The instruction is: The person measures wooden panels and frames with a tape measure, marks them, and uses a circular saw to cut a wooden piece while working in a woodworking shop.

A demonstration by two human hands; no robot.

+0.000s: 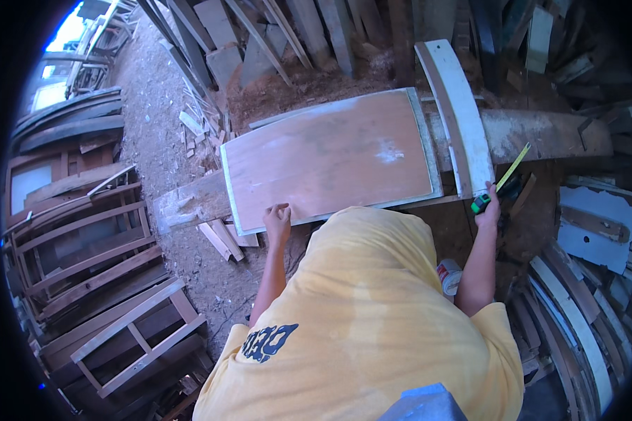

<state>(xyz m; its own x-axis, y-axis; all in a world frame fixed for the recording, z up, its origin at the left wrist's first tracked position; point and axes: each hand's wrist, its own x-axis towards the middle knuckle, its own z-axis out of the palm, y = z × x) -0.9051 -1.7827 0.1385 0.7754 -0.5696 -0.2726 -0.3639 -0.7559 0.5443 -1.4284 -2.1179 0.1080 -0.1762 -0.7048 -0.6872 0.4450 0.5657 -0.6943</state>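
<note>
My right hand (pixel 491 208) is closed round a green and black tape measure (pixel 481 203), beside the near end of a long pale plank (pixel 476 151). A short length of yellow blade (pixel 516 167) sticks out past the hand, up and to the right. Near the front left edge of a reddish-brown plywood sheet (pixel 316 165), my left hand (pixel 279 221) is closed with its fingertips pinched together. Whatever it may hold is too small to make out. Under the plywood lies a slightly larger pale sheet (pixel 436 184), its rim showing on several sides.
The sheets and plank rest across a long worn board (pixel 540 137). Wooden frames (pixel 137 337) are stacked at the left, and curved timber pieces (pixel 575 323) at the right. Boards (pixel 330 35) lean along the back. Offcuts (pixel 221 238) and a white tub (pixel 449 275) stand close to me.
</note>
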